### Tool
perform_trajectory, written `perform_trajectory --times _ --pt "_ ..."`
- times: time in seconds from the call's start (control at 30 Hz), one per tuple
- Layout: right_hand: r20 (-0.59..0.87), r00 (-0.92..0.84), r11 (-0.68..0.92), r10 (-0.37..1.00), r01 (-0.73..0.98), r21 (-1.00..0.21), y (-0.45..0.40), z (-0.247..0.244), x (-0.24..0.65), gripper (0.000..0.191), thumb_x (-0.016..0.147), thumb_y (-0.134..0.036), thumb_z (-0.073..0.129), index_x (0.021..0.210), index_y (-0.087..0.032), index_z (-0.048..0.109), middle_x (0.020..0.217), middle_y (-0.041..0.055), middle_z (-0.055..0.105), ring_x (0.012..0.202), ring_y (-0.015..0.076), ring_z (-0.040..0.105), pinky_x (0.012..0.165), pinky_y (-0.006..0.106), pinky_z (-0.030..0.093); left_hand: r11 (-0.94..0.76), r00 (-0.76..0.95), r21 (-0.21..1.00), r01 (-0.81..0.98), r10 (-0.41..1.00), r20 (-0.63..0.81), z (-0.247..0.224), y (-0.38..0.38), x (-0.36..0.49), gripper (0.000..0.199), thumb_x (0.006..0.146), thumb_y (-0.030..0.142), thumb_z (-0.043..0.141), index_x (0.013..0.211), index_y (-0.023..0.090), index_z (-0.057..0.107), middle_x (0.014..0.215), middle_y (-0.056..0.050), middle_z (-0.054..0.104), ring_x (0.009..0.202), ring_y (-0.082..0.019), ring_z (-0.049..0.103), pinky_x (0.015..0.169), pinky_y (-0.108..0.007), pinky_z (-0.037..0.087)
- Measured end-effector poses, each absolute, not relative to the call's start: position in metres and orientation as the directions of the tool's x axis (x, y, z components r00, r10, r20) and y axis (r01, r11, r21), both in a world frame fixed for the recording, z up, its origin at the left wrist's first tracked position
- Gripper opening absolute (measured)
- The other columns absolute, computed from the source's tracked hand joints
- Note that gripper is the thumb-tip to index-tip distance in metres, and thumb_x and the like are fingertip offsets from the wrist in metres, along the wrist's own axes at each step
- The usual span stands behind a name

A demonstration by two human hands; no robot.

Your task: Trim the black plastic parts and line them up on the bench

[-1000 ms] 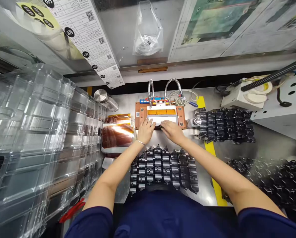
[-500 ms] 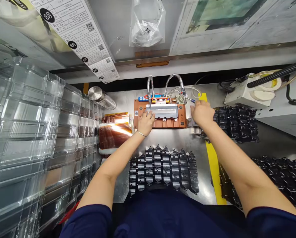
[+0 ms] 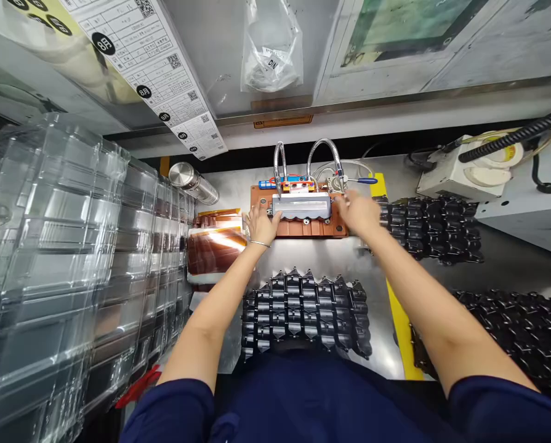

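A brown fixture plate (image 3: pixel 303 231) lies on the bench, with a long grey block (image 3: pixel 301 207) on top. My left hand (image 3: pixel 262 223) is at the block's left end, fingers spread and thumb at its front corner. At the right end is my right hand (image 3: pixel 361 212), a little blurred, its fingers stretched towards the block and holding nothing that I can make out. Just behind it, a lever with a blue handle (image 3: pixel 366 181) points to the right. Two bent metal hoses (image 3: pixel 324 144) come down behind the block.
Black ribbed moulded parts (image 3: pixel 305 314) lie in front of the fixture, with more (image 3: pixel 432 227) to the right. Brown film sheets (image 3: pixel 215 249) and a steel flask (image 3: pixel 194 183) are at the left, beside stacked clear trays (image 3: pixel 72 264). A white machine unit (image 3: pixel 464 169) stands back right.
My right hand has let go of the blue-handled lever and moved left to the block's end. The handle has swung up and outward. My left hand has shifted left and its fingers have spread.
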State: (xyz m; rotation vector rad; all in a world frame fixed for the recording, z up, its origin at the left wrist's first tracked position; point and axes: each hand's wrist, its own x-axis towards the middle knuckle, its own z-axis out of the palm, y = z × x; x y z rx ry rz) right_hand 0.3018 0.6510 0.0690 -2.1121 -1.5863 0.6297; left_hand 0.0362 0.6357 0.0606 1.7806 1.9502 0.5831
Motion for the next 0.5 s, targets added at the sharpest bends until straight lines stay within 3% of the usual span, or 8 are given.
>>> perform_trajectory --times 0.07,0.13,0.2,0.27,0.4,0.5 --pt "-0.14 0.196 -0.239 0.971 0.709 -0.663 0.618 0.061 0.278 0.044 0.081 -0.046 0.059 0.113 -0.016 0.062 0.095 0.0144 0.072 0.093 0.0299 0.067 0.082 0.044 0.052 0.151 -0.105 0.642 0.751 0.988 -0.109 0.063 0.614 0.036 0.047 0.076 0.037 0.07 0.113 0.013 0.055 0.138 -0.025 0.048 0.132 -0.039 0.041 0.108 -0.06 0.028" --pt "-0.148 0.184 -0.232 0.972 0.634 -0.738 0.584 0.054 0.264 0.053 0.083 -0.045 0.056 0.126 -0.014 0.053 0.101 0.0145 0.071 0.09 0.0255 0.069 0.078 0.039 0.056 0.143 -0.064 0.699 0.701 0.988 -0.138 0.066 0.581 0.037 0.043 0.073 0.027 0.073 0.109 0.014 0.053 0.13 -0.023 0.054 0.128 -0.036 0.047 0.105 -0.054 0.035" --pt "-0.144 0.192 -0.229 0.971 0.564 -0.793 0.556 0.05 0.26 0.06 0.084 -0.045 0.053 0.133 -0.011 0.045 0.103 0.0161 0.07 0.09 0.0238 0.069 0.077 0.038 0.057 0.123 -0.026 0.737 0.665 0.99 -0.142 0.072 0.549 0.037 0.046 0.071 0.022 0.073 0.11 0.017 0.05 0.122 -0.019 0.06 0.12 -0.031 0.055 0.101 -0.048 0.043" --pt "-0.137 0.205 -0.226 0.969 0.515 -0.827 0.54 0.047 0.261 0.063 0.083 -0.046 0.053 0.134 -0.011 0.043 0.106 0.0172 0.069 0.089 0.0239 0.069 0.078 0.04 0.057 0.155 -0.063 0.799 0.581 0.987 -0.146 0.078 0.533 0.037 0.057 0.071 0.023 0.074 0.12 0.017 0.044 0.127 -0.018 0.057 0.12 -0.028 0.055 0.102 -0.043 0.043" --pt "-0.108 0.232 -0.211 0.967 0.484 -0.849 0.554 0.045 0.264 0.063 0.08 -0.043 0.057 0.134 -0.014 0.044 0.124 0.0205 0.061 0.097 0.0263 0.067 0.085 0.045 0.055 0.307 -0.193 0.845 0.437 0.95 -0.246 0.087 0.567 0.042 0.058 0.078 0.023 0.067 0.128 0.012 0.04 0.136 -0.022 0.05 0.123 -0.027 0.053 0.103 -0.042 0.041" --pt "-0.089 0.188 -0.173 0.978 0.496 -0.851 0.581 0.046 0.26 0.058 0.082 -0.04 0.053 0.133 -0.011 0.045 0.12 0.0199 0.063 0.101 0.025 0.066 0.085 0.042 0.055 0.361 -0.192 0.834 0.416 0.932 -0.307 0.089 0.607 0.046 0.047 0.08 0.023 0.065 0.122 0.01 0.048 0.122 -0.022 0.06 0.111 -0.027 0.061 0.096 -0.043 0.046"
